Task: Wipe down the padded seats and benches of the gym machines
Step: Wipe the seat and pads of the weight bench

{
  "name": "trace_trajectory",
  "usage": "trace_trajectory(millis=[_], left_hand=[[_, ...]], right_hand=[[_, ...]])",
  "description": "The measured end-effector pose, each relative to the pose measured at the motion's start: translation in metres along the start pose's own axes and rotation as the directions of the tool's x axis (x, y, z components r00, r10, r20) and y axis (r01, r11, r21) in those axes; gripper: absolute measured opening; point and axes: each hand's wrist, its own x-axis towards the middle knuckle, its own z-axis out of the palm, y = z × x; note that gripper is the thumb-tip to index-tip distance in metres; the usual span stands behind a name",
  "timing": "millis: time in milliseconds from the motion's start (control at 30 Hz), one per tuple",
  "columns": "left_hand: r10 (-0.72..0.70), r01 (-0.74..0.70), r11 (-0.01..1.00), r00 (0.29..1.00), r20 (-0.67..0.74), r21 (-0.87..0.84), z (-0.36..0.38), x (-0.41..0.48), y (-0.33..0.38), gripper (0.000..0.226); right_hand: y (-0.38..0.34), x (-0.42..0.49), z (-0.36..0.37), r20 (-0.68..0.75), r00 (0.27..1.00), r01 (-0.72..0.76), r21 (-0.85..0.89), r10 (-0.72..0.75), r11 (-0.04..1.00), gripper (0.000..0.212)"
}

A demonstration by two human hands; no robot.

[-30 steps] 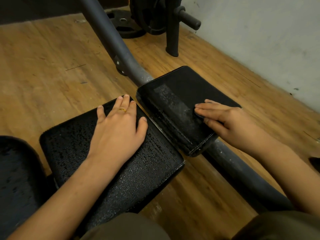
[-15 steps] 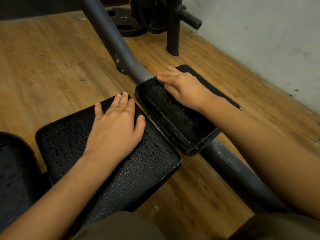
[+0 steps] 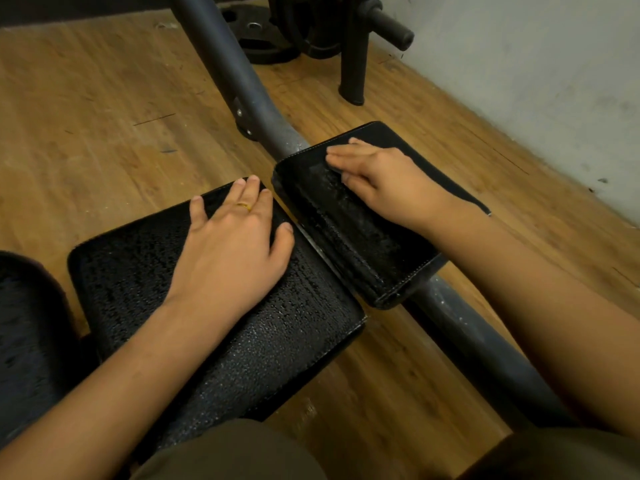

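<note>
My left hand (image 3: 235,244) lies flat and open on the large black textured seat pad (image 3: 284,344), fingers spread, a gold ring on one finger. My right hand (image 3: 377,178) presses flat on the far part of the smaller black pad (image 3: 363,251), which sits on the grey frame tube (image 3: 460,323). A bit of dark cloth (image 3: 341,173) shows under its fingers; most of the cloth is hidden. A dull smeared streak runs along the small pad in front of the hand.
Another black pad (image 3: 24,323) is at the left edge. A weight plate (image 3: 263,36) and a black stand with a peg (image 3: 353,64) are at the far end by the grey wall (image 3: 536,81). Wooden floor (image 3: 104,116) surrounds the bench. My knees fill the bottom edge.
My right hand slid from the near right part of the small pad to its far end, then drew back slightly. My left hand stayed put on the large pad.
</note>
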Motion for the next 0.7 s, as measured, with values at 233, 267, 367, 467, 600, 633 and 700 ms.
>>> trace_trajectory(millis=[233, 267, 367, 467, 600, 633, 700], left_hand=[[0.006, -0.006, 1.0, 1.0, -0.007, -0.006, 0.0, -0.001, 0.0, 0.062], [0.006, -0.007, 1.0, 1.0, -0.006, -0.004, 0.0, 0.0, 0.0, 0.062], [0.007, -0.007, 1.0, 1.0, -0.008, 0.002, 0.002, 0.0, -0.001, 0.063], [0.011, -0.011, 1.0, 1.0, -0.021, 0.002, 0.002, 0.0, -0.001, 0.062], [0.015, -0.014, 1.0, 1.0, -0.024, 0.006, 0.002, 0.0, 0.0, 0.062], [0.016, -0.016, 1.0, 1.0, -0.024, 0.008, 0.002, 0.0, 0.0, 0.062], [0.013, -0.012, 1.0, 0.999, -0.031, 0.012, 0.002, 0.0, -0.001, 0.062]], right_hand=[[-0.013, -0.094, -0.005, -0.04, 0.998, -0.04, -0.008, 0.04, 0.999, 0.041], [-0.015, -0.106, -0.004, -0.053, 0.998, -0.042, -0.021, 0.041, 0.999, 0.041], [-0.018, -0.114, -0.003, -0.065, 0.997, -0.04, -0.059, 0.036, 0.997, 0.041], [-0.022, -0.109, -0.004, -0.082, 0.995, -0.068, -0.062, 0.062, 0.996, 0.04], [-0.014, -0.12, -0.001, -0.129, 0.991, -0.031, -0.02, 0.028, 0.999, 0.034], [-0.012, -0.123, -0.001, -0.137, 0.99, -0.017, -0.016, 0.015, 1.0, 0.035], [-0.01, -0.118, -0.001, -0.149, 0.989, 0.008, 0.009, -0.007, 1.0, 0.033]])
